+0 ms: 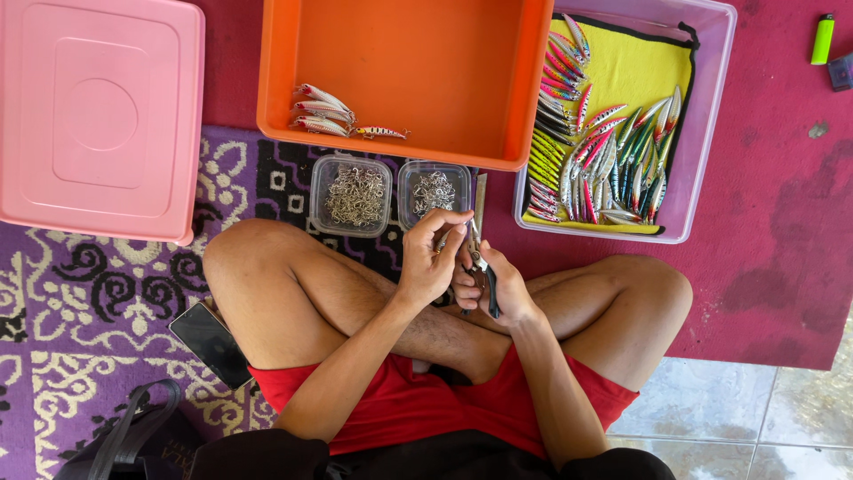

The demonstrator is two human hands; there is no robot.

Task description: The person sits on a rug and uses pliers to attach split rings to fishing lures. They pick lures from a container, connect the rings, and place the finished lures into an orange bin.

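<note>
A pink lidded tub point(99, 116) is seen at far left on a purple patterned mat point(80, 302), with a dark phone point(211, 343) lying beside the person's knee and a black bag point(133, 436) near the lower edge. An orange bin point(418, 62) is placed at centre, with a few finished fishing lures point(324, 111) lying in its left part. 2 small clear tubs follow, 1 filled with small metal hooks or rings point(352, 195), the other point(432, 190) half full of the same. Above the crossed legs, the left hand point(431, 262) is raised with its grip pinched on a small item too tiny to identify. The right hand point(491, 284) is closed around a pair of black-handled pliers point(484, 276), whose tip is held against the left fingertips. At right, a clear tray point(711, 107) lined in yellow holds many coloured lures point(604, 151). A green lighter point(824, 39) is seen on the red floor covering point(773, 222).
</note>
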